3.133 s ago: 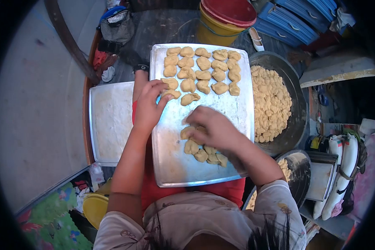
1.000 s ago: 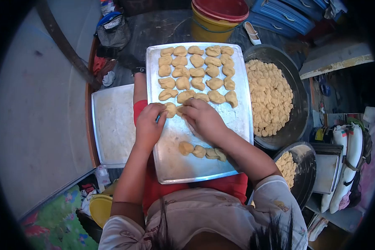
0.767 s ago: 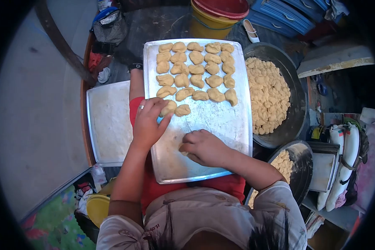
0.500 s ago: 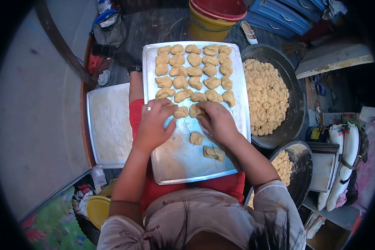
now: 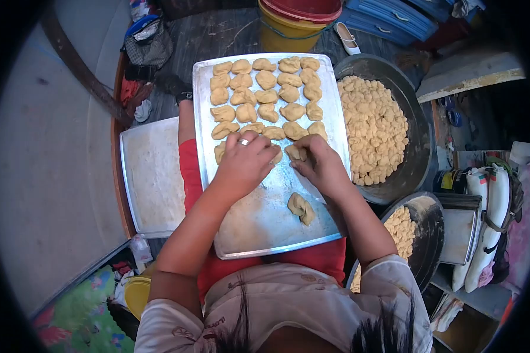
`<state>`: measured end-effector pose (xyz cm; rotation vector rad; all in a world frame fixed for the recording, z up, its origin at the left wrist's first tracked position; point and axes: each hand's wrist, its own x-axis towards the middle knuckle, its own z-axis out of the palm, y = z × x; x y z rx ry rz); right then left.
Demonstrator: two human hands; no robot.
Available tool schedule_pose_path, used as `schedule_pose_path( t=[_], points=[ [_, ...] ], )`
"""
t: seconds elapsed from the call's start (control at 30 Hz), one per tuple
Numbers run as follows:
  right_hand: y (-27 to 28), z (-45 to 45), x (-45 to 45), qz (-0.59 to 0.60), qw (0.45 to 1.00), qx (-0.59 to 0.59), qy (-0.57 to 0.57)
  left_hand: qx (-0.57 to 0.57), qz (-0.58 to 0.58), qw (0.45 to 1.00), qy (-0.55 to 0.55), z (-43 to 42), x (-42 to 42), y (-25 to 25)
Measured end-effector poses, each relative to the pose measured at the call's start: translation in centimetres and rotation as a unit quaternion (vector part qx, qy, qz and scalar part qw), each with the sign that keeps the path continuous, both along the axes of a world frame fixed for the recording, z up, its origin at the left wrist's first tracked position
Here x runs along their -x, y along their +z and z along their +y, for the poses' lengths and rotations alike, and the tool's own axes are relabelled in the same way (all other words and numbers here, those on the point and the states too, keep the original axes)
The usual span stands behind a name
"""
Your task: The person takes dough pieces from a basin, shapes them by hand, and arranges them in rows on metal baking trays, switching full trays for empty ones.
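Note:
On my lap rests a metal baking tray [image 5: 253,238] with several rows of pale yellow dough pieces [image 5: 266,96] across its far half. My right hand [image 5: 323,167] pinches a dough piece [image 5: 296,153] between thumb and fingers at the right end of the nearest row. Just left of it, my left hand [image 5: 246,163], with a ring on one finger, curls over another dough piece [image 5: 276,154], mostly hidden under the fingertips. One loose folded dough piece [image 5: 301,207] lies nearer to me on the tray.
Right of the tray stands a large dark basin [image 5: 415,135] heaped with dough pieces, with a second dark basin [image 5: 428,235] nearer me. A second metal tray [image 5: 153,176] lies to the left. Beyond are a yellow bucket [image 5: 285,36] and blue drawers [image 5: 388,20].
My left hand has moved right onto a dough piece in the nearest row. One of the two loose pieces has left its spot; my right hand now holds a piece farther right.

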<state>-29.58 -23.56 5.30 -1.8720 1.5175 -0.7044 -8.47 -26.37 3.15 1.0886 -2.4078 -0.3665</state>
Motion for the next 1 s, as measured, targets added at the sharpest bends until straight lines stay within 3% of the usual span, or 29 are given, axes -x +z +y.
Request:
schedule_pose_path(
  t=[0.03,0.1,0.13,0.2,0.3,0.37,0.43,0.5,0.57,0.63,0.7,0.77,0.9,1.0],
  points=[
    [-0.1,0.1,0.3,-0.001,1.000,0.001,-0.001,0.012,-0.034,0.999,-0.017,-0.3,0.4,-0.4],
    [-0.2,0.9,0.6,0.029,0.984,0.164,0.060,0.025,-0.041,0.999,-0.013,-0.9,0.8,-1.2],
    [0.5,1.6,0.7,0.029,0.985,0.161,0.060,0.037,-0.046,0.998,-0.008,-0.9,1.1,-1.4],
    [2.6,3.2,0.9,-0.015,0.986,0.033,0.163,0.035,-0.021,0.999,0.009,-0.6,1.7,-0.6],
    [0.9,5.3,2.0,0.001,0.969,-0.070,0.235,0.028,0.012,1.000,0.002,-0.1,2.8,0.2],
    [0.6,5.0,2.7,-0.032,0.979,-0.071,0.190,0.021,0.019,0.999,-0.015,0.1,3.4,-0.1],
    [0.7,4.1,2.9,-0.062,0.991,-0.097,-0.061,0.025,-0.003,0.999,-0.028,-0.1,4.1,-1.1],
    [-0.3,2.4,3.0,-0.058,0.984,-0.084,-0.144,0.029,-0.011,0.999,-0.021,-0.2,4.8,-1.6],
    [-1.4,1.7,3.0,-0.073,0.981,-0.086,-0.156,0.033,-0.021,0.999,-0.013,-0.2,5.4,-1.4],
    [-1.8,1.8,2.6,0.026,0.989,0.033,-0.144,0.029,-0.034,0.999,0.017,-0.1,5.9,-1.1],
    [-1.8,2.5,2.6,0.007,0.989,0.018,-0.145,0.036,-0.001,0.999,0.020,0.7,6.3,-0.4],
    [-1.2,3.3,3.1,0.025,0.993,0.086,-0.073,0.016,0.017,0.998,-0.050,1.6,6.4,-0.3],
    [-1.2,4.3,3.9,0.143,0.985,0.093,-0.037,0.047,0.037,0.997,-0.058,3.2,7.3,-1.7],
    [-1.7,3.7,4.4,0.138,0.988,0.064,-0.038,0.013,0.011,0.999,-0.041,4.1,7.7,-1.1]
  ],
)
